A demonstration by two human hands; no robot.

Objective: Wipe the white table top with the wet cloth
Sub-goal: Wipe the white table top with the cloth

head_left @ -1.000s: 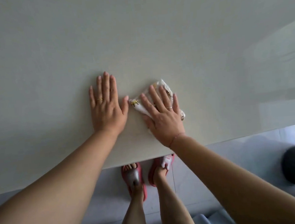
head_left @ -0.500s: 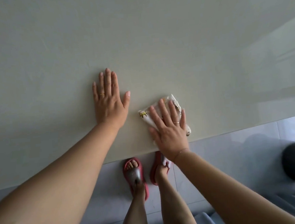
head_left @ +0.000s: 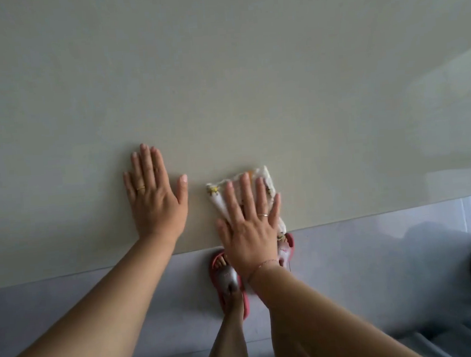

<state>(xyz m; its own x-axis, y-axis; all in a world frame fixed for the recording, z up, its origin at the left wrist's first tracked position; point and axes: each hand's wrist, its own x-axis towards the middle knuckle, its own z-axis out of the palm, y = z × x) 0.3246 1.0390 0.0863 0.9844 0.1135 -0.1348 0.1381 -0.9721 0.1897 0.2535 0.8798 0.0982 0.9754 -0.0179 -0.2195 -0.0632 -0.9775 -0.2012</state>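
Right on the brink here, and that's the danger: the wet cloth (head_left: 266, 176) sits pinned under the right hand (head_left: 251, 233), with its lower corner poking out past the little-finger side of the palm, over the lip of the white table top (head_left: 221, 81). 1 more pull toward the body, I reckon, and it slides clean off, down to the 2 red slippers (head_left: 228, 280) directly below the wrist. The heel of that hand is already out beyond the edge, so the pressure looks to come from the fingers (head_left: 246, 188) alone. A wet rag on a glossy surface could bunch up or skid out from under them. A long stretch of table lies beyond the fingertips, so I'd judge there's plenty left to cover.

Now the grip. The right hand is spread flat, all 4 fingers straight and fanned, the thumb out to the side, nothing curled. It presses the cloth down rather than clutching it. Cloth shows past the fingertips and on the thumb side. The left hand (head_left: 156, 204) is flat too, palm down on bare table, apart from the cloth, holding nothing, seemingly bracing.
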